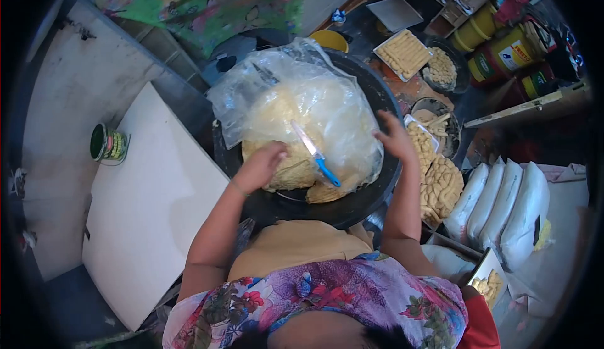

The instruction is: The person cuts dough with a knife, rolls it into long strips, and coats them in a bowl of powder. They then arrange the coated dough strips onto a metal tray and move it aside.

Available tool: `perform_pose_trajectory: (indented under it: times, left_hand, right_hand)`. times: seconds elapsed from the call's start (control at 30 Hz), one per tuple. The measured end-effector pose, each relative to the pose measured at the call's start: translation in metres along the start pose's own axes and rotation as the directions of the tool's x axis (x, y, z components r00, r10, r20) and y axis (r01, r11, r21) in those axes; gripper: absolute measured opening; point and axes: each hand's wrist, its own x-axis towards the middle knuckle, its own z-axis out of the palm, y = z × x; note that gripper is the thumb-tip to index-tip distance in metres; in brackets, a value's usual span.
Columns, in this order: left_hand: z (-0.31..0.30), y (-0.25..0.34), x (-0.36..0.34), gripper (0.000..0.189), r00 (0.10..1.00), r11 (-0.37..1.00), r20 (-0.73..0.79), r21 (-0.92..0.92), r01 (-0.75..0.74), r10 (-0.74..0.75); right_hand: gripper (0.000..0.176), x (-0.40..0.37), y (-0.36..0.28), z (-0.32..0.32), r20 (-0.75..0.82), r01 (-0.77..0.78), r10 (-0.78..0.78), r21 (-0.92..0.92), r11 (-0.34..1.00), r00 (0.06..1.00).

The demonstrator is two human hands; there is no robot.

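Observation:
A large mass of pale yellow dough (286, 171) sits in a wide black basin (358, 209), mostly covered by a clear plastic sheet (340, 110). On top of the plastic lies a knife with a blue handle (328, 171), its blade pointing up and left. My left hand (263, 164) is at the left side of the dough, its fingers bent together over the surface; what they hold, if anything, is hidden. Over the basin's right edge, beside the plastic, my right hand (396, 138) is raised with its fingers apart and nothing in it.
A white board (157, 204) and a green tin (108, 144) are at the left. Shaped dough pieces (440, 188) lie at the right, near filled white bags (525, 210). A tray of dough sticks (404, 55) and a yellow bucket (473, 31) stand at the upper right.

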Motion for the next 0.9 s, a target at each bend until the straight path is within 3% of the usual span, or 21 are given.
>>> perform_pose_trajectory:
  times: [0.03,0.07,0.17,0.27,0.3,0.37,0.4,0.47,0.5,0.6,0.63,0.67,0.73,0.83,0.9]
  left_hand:
    - [-0.013,-0.013,-0.013,0.018,0.992,0.996,-0.087,-0.021,0.091,-0.092]
    - [-0.025,-0.025,-0.028,0.018,0.968,0.982,-0.169,-0.049,0.18,-0.186]
    - [-0.053,-0.068,-0.061,0.021,0.888,0.986,-0.428,-0.048,0.162,-0.167]
    - [-0.068,-0.086,-0.085,0.026,0.794,0.947,-0.557,0.037,0.319,-0.246]
    - [-0.067,-0.095,-0.092,0.029,0.79,0.938,-0.593,0.161,0.306,-0.156]
    - [-0.062,-0.116,-0.106,0.033,0.783,0.869,-0.621,0.407,0.283,0.035]
    - [-0.062,-0.113,-0.111,0.034,0.791,0.884,-0.612,0.374,0.281,0.007]
    - [-0.062,-0.1,-0.109,0.036,0.803,0.915,-0.596,0.304,0.266,-0.035]
    - [-0.063,-0.101,-0.108,0.039,0.816,0.877,-0.577,0.401,0.266,0.017]
    - [-0.063,-0.103,-0.109,0.038,0.83,0.86,-0.557,0.435,0.267,0.025]
    - [-0.061,-0.103,-0.11,0.039,0.828,0.866,-0.56,0.425,0.264,0.023]
    - [-0.061,-0.104,-0.11,0.04,0.825,0.87,-0.565,0.417,0.262,0.023]
    - [-0.062,-0.103,-0.107,0.041,0.82,0.871,-0.572,0.416,0.262,0.027]
    - [-0.062,-0.099,-0.105,0.04,0.816,0.862,-0.577,0.423,0.28,0.018]
    - [-0.061,-0.095,-0.103,0.04,0.816,0.852,-0.578,0.43,0.299,0.005]
  right_hand:
    - [0.06,-0.002,-0.02,0.027,0.105,-0.184,0.169,0.152,0.971,0.98]
    - [0.059,-0.002,-0.016,0.064,0.176,-0.24,0.21,0.172,0.956,0.962]
    - [0.056,-0.012,-0.004,0.162,0.447,-0.352,0.24,0.186,0.917,0.862]
    - [0.059,-0.034,0.036,0.258,0.338,-0.298,0.287,-0.021,0.954,0.896]
    - [0.058,-0.045,0.029,0.27,0.199,-0.309,0.315,-0.06,0.949,0.928]
    - [0.057,-0.055,0.023,0.285,0.144,-0.427,0.449,-0.158,0.89,0.882]
    - [0.056,-0.059,0.014,0.29,0.113,-0.485,0.512,-0.203,0.851,0.852]
    - [0.05,-0.074,0.013,0.304,-0.011,-0.505,0.506,-0.095,0.858,0.862]
    - [0.047,-0.075,0.015,0.303,-0.084,-0.5,0.495,-0.046,0.865,0.865]
    - [0.046,-0.091,0.026,0.294,0.186,-0.537,0.556,-0.146,0.831,0.81]
    - [0.043,-0.1,0.036,0.297,0.228,-0.424,0.46,-0.188,0.886,0.858]
    - [0.041,-0.103,0.046,0.302,0.311,-0.56,0.529,0.015,0.828,0.79]
    - [0.038,-0.1,0.039,0.29,0.512,-0.763,0.569,0.363,0.536,0.643]
    - [0.033,-0.093,0.019,0.257,0.363,-0.644,0.537,0.517,0.564,0.762]
    - [0.032,-0.083,0.019,0.241,0.152,-0.529,0.521,0.444,0.723,0.84]
